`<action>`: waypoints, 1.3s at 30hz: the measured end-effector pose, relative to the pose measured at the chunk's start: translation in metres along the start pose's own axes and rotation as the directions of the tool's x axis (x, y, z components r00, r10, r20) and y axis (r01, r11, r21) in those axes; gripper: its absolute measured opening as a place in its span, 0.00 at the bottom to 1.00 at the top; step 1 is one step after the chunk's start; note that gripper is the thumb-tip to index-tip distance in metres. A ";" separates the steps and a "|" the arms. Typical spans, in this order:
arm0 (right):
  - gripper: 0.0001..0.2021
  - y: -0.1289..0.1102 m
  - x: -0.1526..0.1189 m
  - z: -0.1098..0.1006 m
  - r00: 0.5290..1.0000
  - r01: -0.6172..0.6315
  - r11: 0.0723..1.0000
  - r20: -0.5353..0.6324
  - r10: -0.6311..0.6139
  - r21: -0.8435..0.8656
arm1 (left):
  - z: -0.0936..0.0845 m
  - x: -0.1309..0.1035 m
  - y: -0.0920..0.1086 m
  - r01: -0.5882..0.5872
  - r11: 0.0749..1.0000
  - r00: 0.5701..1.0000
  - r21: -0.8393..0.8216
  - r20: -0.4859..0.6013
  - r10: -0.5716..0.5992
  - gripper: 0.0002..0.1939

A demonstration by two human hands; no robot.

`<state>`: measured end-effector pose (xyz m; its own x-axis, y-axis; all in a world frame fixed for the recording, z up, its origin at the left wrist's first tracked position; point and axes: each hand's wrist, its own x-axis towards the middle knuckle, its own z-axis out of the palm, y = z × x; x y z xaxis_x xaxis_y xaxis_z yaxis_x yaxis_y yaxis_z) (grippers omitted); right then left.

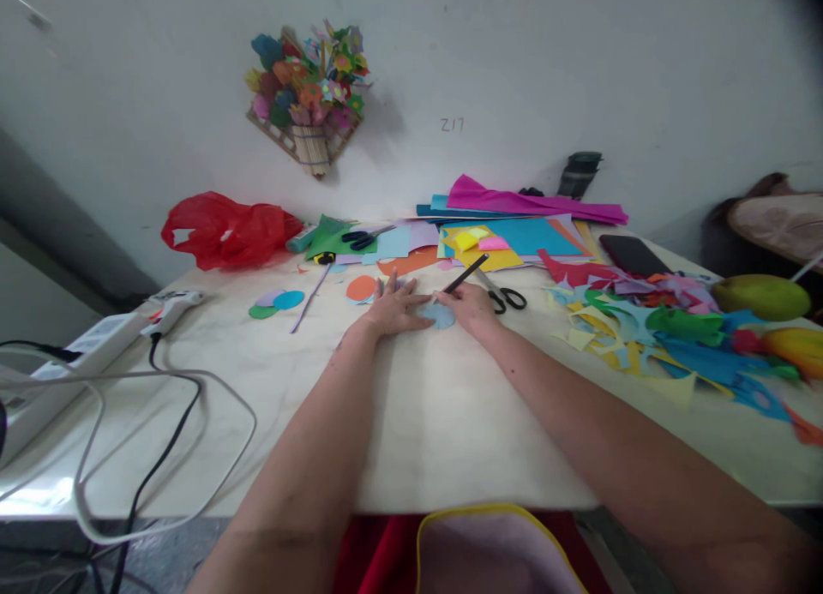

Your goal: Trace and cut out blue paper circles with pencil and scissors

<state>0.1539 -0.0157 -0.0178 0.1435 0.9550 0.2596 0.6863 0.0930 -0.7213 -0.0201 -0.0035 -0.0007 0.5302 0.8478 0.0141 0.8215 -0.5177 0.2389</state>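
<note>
A small light-blue paper circle (pixel 442 318) lies flat on the table between my hands. My left hand (pixel 393 308) rests beside it with spread fingers, two fingertips touching its left side. In my right hand (pixel 472 307) is a dark pencil or pen (pixel 468 271), pinched near its lower end, with the tip down at the circle's upper edge. Just right of that hand lies a pair of black-handled scissors (pixel 513 298), its blades partly hidden. An orange paper circle (pixel 361 288) sits left of my left hand, near blue (pixel 289 300) and green circles.
Paper scraps (pixel 633 320) spread over the right side, by a dark phone (pixel 633 255). Coloured sheets (pixel 540 237) and a second pair of scissors (pixel 366 238) lie at the back. A red plastic bag (pixel 225 230) stands back left; cables and a power strip (pixel 90 350) occupy the left.
</note>
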 end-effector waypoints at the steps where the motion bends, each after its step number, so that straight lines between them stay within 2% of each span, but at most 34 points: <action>1: 0.14 0.000 0.000 0.000 1.000 -0.002 1.000 -0.002 0.002 0.002 | 0.000 0.000 0.000 0.002 1.000 1.000 0.002 0.001 -0.002 0.36; 39: 0.13 -0.005 -0.003 -0.003 1.000 -0.023 0.999 0.000 0.023 -0.040 | -0.003 -0.002 0.004 0.015 1.000 1.000 -0.007 0.012 -0.015 0.36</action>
<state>0.1521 -0.0196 -0.0130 0.1592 0.9570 0.2426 0.7105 0.0595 -0.7011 -0.0187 -0.0067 0.0033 0.5204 0.8539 -0.0008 0.8279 -0.5043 0.2456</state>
